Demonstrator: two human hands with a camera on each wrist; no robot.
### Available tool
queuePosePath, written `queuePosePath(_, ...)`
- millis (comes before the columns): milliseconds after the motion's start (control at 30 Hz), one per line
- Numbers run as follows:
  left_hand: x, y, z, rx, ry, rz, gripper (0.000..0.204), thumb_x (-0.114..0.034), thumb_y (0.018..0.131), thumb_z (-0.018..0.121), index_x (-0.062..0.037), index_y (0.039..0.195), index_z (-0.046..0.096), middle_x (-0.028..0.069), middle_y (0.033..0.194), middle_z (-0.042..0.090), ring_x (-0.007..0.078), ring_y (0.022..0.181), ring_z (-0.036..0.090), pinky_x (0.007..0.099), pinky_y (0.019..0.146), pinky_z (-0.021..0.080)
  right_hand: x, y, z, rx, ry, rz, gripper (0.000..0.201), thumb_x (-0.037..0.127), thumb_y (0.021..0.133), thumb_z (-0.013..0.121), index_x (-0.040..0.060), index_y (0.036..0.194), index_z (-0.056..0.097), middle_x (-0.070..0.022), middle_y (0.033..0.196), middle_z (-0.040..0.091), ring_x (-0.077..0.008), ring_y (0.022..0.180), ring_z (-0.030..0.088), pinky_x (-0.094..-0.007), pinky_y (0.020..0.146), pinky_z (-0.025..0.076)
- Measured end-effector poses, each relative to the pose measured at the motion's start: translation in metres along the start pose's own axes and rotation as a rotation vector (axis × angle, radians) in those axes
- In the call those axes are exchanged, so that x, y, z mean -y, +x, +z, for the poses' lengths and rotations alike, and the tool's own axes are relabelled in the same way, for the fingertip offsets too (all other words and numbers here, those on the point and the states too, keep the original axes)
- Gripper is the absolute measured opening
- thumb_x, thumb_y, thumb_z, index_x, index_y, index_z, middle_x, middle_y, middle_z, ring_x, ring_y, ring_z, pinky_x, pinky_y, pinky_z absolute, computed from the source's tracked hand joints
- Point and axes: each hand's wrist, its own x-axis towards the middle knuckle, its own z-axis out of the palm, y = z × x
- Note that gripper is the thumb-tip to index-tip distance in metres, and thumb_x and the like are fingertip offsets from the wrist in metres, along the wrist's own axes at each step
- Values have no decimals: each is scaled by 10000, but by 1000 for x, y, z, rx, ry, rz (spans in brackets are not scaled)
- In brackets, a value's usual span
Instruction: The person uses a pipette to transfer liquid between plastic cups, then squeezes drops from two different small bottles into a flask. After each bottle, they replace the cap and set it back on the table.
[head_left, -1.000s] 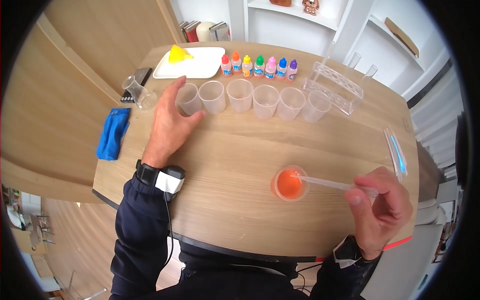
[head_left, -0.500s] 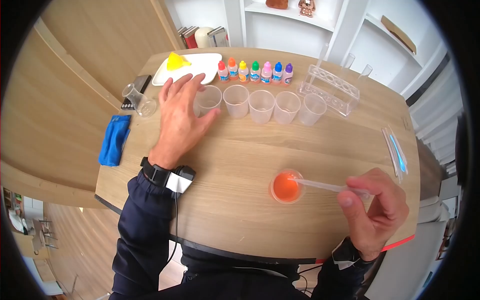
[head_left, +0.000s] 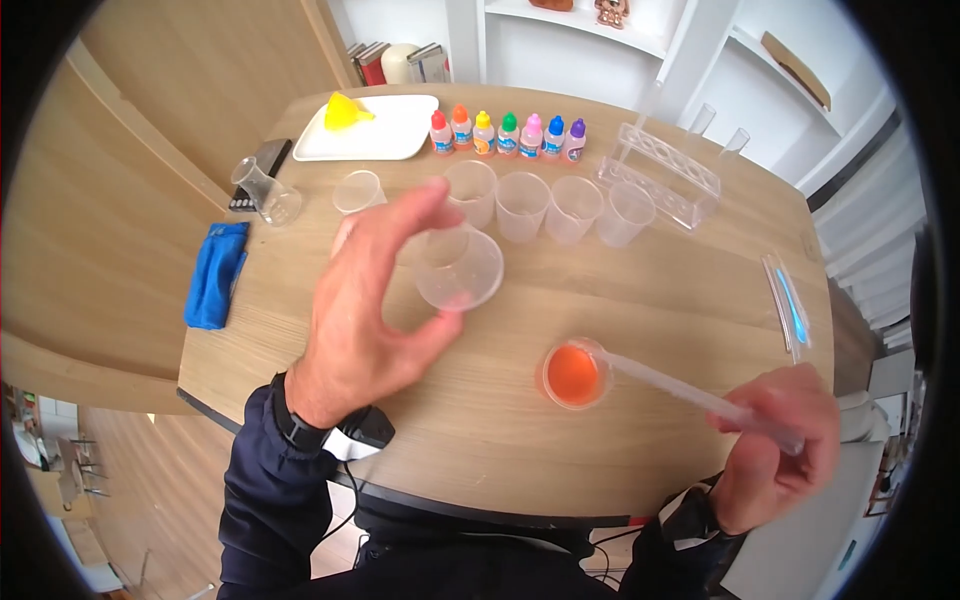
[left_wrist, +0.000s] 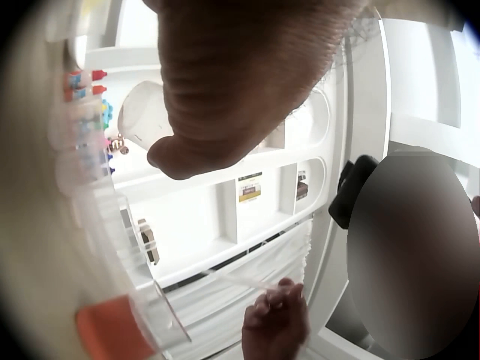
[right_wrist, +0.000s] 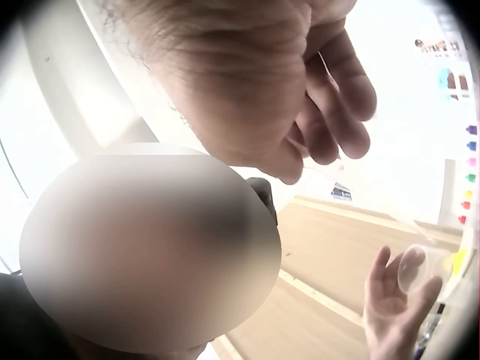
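Observation:
In the head view, my left hand [head_left: 355,325] holds a clear plastic cup [head_left: 462,270] between thumb and fingers, above the table and tilted with its mouth toward the camera. My right hand [head_left: 775,440] grips a translucent plastic pipette [head_left: 680,382] near its bulb. The pipette's tip overlaps the rim of a second cup [head_left: 574,406], which stands on the table with orange liquid [head_left: 573,372] in it. From the left wrist view, the lifted cup [left_wrist: 142,116] shows partly behind the hand. The right wrist view catches the left hand [right_wrist: 394,307] around that cup.
More clear cups [head_left: 522,208] stand in a row with a gap near its left end. Behind them are several colour-capped bottles [head_left: 508,138], a white tray [head_left: 400,135] with a yellow funnel [head_left: 343,112], and a test-tube rack [head_left: 665,175]. A flask [head_left: 270,195] and blue cloth [head_left: 216,275] lie left.
My left hand has taken the second cup from the left out of the row and brought it up toward me. My right hand has drawn slightly back to the right with the pipette.

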Motion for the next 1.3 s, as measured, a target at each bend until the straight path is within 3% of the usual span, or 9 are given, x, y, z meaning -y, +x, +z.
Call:
queuePosePath(133,-12,-4,4,70,-36,102,947,67,745,868,4,1606,480,200,1324,743,346,1235,722,475,1095,524,2,-2,12,93,52,-51,472,199,893,976,14,1262,748,-182,992,763,-165,708,666,-259,593,471)
queuePosePath(433,-20,-8,14,97,-84,210,933,55,774,884,-24,1606,468,204,1258,777,384,1187,754,504,1066,505,0,3,52,174,-192,-74,459,116,751,1025,54,1137,786,-74,963,783,-221,653,708,-298,555,517)
queuePosePath(833,-22,-12,18,117,-79,204,942,55,782,897,-60,1609,461,185,1243,797,396,1230,756,506,1059,500,0,2,59,198,-224,-73,343,55,767,983,56,1061,806,-77,913,787,-228,693,749,-308,599,574)
queuePosePath(1300,-23,-12,18,116,-78,203,955,66,769,899,-59,1610,463,183,1240,797,391,1226,759,502,1046,505,3,4,57,240,-242,-64,431,107,752,1016,87,1122,796,-53,964,780,-224,745,759,-319,634,590)
